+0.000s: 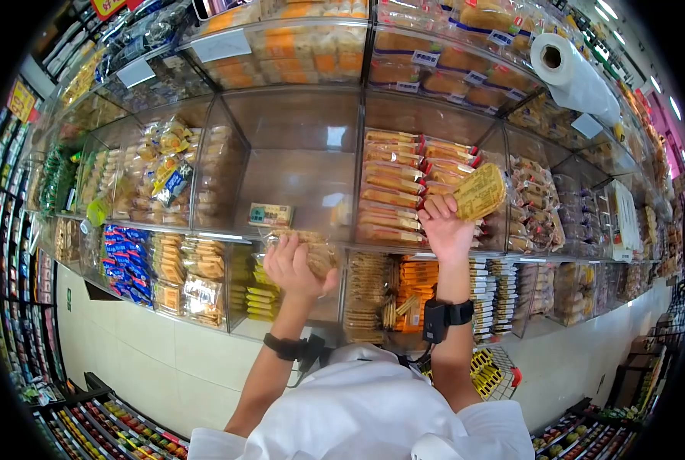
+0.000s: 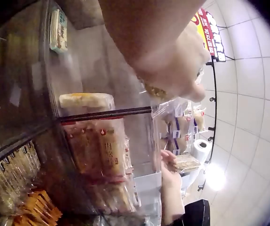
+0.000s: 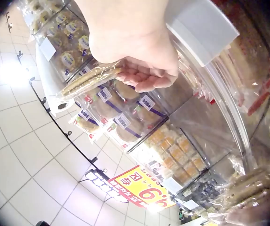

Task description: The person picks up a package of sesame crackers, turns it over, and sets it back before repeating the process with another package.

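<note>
My left hand (image 1: 293,268) grips a clear plastic packet of light-brown biscuit-like snacks (image 1: 322,254) at the front of a clear-walled bin (image 1: 281,172). In the right wrist view, that packet (image 3: 250,188) looks like several brown pieces side by side. My right hand (image 1: 444,226) pinches a flat, yellowish packet of thin crackers (image 1: 482,192) by its near end, over a bin of long red-and-white wrapped snacks (image 1: 392,184). Edge-on in the right wrist view, the cracker packet (image 3: 90,81) is thin. Near my left hand lies a small green-and-cream pack (image 1: 272,215).
Clear dividers and a front rail (image 1: 235,238) edge the bins. Bagged bread (image 1: 442,80) fills the upper shelf, with a roll of plastic bags (image 1: 576,77) at its right. Below are orange packets (image 1: 419,287) and blue packets (image 1: 125,264). A cart (image 1: 492,376) stands below right.
</note>
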`<state>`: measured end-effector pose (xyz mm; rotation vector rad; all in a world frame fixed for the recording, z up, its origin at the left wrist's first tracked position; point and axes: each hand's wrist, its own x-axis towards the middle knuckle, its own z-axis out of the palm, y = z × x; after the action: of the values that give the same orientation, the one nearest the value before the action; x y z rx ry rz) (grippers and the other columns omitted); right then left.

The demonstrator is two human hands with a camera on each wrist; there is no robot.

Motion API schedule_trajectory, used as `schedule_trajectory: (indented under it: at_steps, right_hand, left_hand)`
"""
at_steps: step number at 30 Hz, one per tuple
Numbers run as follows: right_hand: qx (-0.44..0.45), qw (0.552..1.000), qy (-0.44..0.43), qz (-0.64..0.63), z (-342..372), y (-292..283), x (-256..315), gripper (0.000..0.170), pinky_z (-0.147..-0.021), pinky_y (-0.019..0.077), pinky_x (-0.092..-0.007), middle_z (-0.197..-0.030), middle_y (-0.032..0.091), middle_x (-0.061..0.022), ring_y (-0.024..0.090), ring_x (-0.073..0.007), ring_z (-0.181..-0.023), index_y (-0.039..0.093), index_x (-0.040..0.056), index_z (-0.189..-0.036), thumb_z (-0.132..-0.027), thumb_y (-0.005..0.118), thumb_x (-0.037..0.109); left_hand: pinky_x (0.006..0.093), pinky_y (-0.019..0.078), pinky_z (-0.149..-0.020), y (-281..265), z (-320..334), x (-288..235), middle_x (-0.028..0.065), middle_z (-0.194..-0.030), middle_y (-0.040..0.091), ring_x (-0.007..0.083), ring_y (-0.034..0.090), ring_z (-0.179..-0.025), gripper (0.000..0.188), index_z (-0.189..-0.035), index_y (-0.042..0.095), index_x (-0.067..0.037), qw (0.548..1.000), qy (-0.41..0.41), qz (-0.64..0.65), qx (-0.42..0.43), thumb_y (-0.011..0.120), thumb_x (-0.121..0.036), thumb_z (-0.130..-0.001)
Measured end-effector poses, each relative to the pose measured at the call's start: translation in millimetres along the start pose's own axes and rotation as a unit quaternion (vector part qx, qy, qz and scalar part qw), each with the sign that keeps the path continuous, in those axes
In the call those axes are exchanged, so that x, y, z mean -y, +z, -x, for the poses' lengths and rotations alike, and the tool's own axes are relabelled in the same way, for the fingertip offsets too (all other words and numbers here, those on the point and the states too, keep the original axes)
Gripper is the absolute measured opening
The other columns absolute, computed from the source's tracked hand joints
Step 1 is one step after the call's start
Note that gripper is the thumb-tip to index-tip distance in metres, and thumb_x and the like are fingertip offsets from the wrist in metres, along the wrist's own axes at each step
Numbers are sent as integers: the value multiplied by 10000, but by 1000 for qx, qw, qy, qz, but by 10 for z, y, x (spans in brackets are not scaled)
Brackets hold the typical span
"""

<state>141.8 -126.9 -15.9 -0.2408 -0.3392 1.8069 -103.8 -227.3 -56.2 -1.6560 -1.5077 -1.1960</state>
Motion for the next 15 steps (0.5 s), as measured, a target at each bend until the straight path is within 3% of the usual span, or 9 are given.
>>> schedule_trajectory:
  at_steps: [2, 5, 9, 15]
  right_hand:
    - [7, 1000, 7, -6, -11, -19, 3, 247, -659, 281, -271, -651, 315, 12, 291, -131, -638, 373, 122, -694, -850, 453, 297]
    - [7, 1000, 6, 8, -29, -63, 6, 308, -654, 268, -279, -646, 315, 19, 279, -133, -631, 378, 132, -694, -854, 438, 388]
    - [5, 1000, 3, -3, -14, -14, -3, 244, -658, 286, -273, -654, 314, 11, 295, -132, -638, 373, 123, -698, -844, 459, 299]
    - [24, 1000, 7, -12, -10, -37, 5, 252, -661, 289, -273, -657, 316, 11, 298, -133, -642, 375, 123, -701, -842, 468, 311]
  left_hand:
    - [454, 339, -848, -18, -62, -22, 168, -1022, 549, 340, 503, -975, 524, -965, 513, -8, 1000, -3, 3, 3, 463, -485, -755]
    - [438, 348, -818, -124, -304, -94, 134, -986, 552, 318, 506, -934, 480, -949, 527, -22, 996, -38, 0, 78, 558, -432, -703]
    - [420, 349, -823, -191, -603, -144, 125, -927, 502, 312, 458, -872, 450, -938, 521, -22, 976, -86, 4, 200, 629, -350, -651]
    - [406, 334, -813, -176, -735, -114, 126, -861, 479, 292, 461, -845, 404, -946, 517, -19, 968, -67, -2, 242, 578, -345, -715]
